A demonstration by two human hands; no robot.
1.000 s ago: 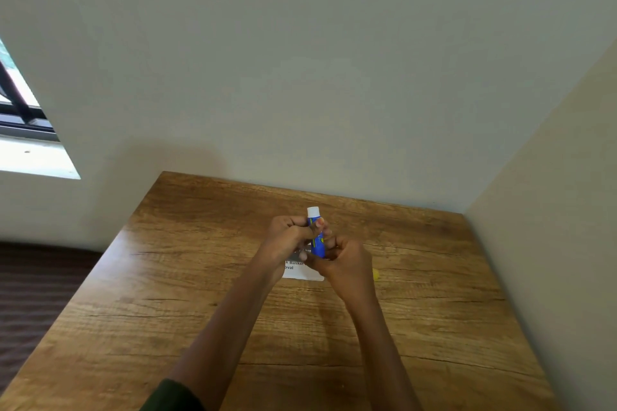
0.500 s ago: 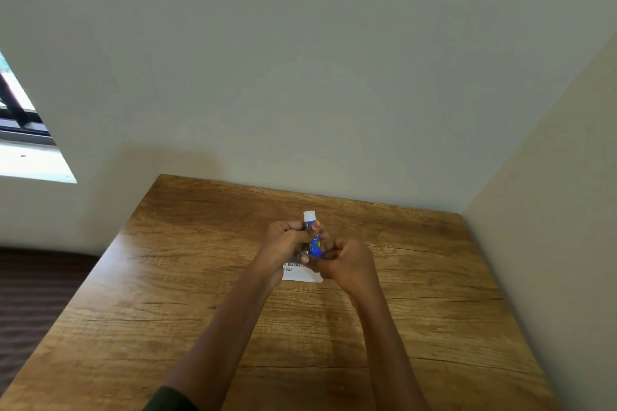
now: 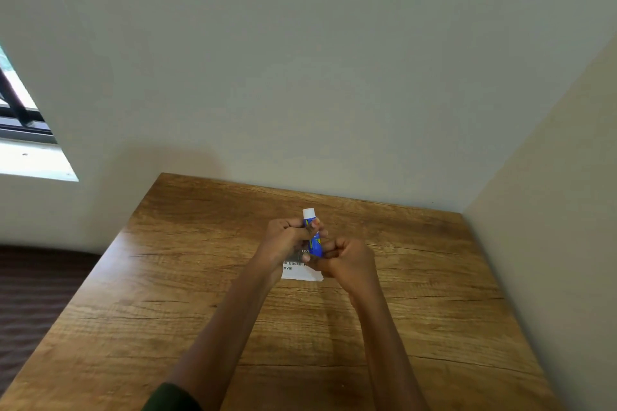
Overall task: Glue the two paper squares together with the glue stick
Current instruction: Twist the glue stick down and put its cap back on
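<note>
Both my hands meet over the middle of the wooden tabletop (image 3: pixel 187 277), gripping a blue glue stick (image 3: pixel 315 242) between them. My left hand (image 3: pixel 287 238) is wrapped round the upper part of the tube, just under its white end (image 3: pixel 309 212), which points up and away from me. My right hand (image 3: pixel 350 259) is curled round the tube's lower end, fingers closed on it; the two hands touch. The stick stands nearly upright, tilted slightly, held above the wood rather than resting on it.

Directly beneath the hands lies a white piece of paper (image 3: pixel 300 272) with dark printed lettering, flat on the tabletop. My hands cover most of it, so I cannot tell whether it is one sheet or two, nor read the full print.

The tabletop sits in a corner: a pale wall (image 3: pixel 300 77) runs behind it and another wall (image 3: pixel 551 210) closes off the right side. At far left a window (image 3: pixel 23 130) with a dark frame lets in bright light. A dark green sleeve (image 3: pixel 170 399) shows at my left arm near the lower edge.
</note>
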